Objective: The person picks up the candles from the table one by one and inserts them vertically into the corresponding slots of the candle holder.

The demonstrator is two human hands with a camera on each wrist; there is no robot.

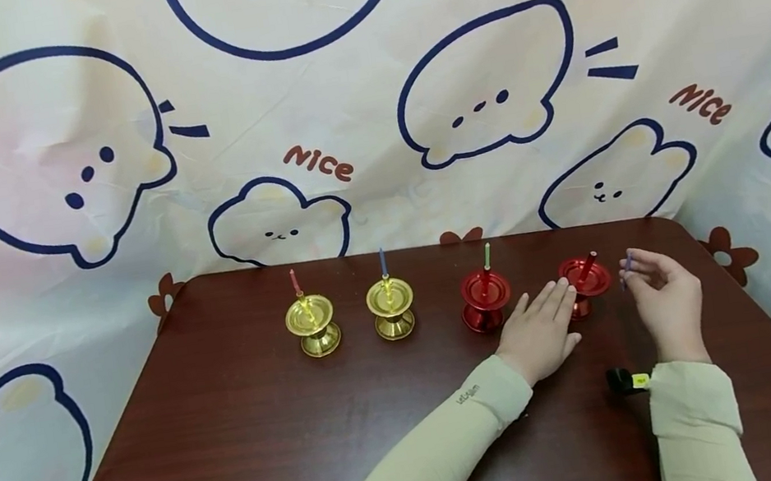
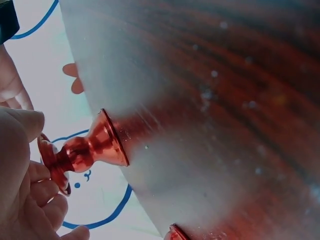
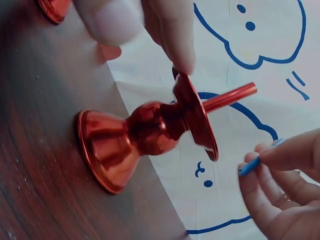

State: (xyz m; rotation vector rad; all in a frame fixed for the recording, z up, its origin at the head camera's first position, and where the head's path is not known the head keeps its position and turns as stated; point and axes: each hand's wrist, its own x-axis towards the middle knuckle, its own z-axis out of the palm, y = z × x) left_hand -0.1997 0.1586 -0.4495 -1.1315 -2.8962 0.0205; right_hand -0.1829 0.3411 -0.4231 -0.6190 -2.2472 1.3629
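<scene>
My left hand (image 1: 537, 334) reaches to a shiny red candle holder (image 1: 583, 277) with its fingers nearly straight, the fingertips at the dish's rim. A slim red tube (image 3: 231, 97) stands up from that dish. To the right, my right hand (image 1: 668, 306) pinches a thin blue candle (image 3: 250, 166) between thumb and fingers, apart from the holder. Left of it stands another red candle holder (image 1: 486, 292) with a green candle (image 1: 487, 255) upright in it.
Further left stand two gold candle holders, one (image 1: 390, 298) with a blue candle (image 1: 383, 262), the other (image 1: 310, 314) with a red candle (image 1: 295, 280). A small black object (image 1: 619, 382) with a yellow tag lies near the right sleeve. A printed cloth (image 1: 366, 110) hangs behind the dark brown table (image 1: 249, 427).
</scene>
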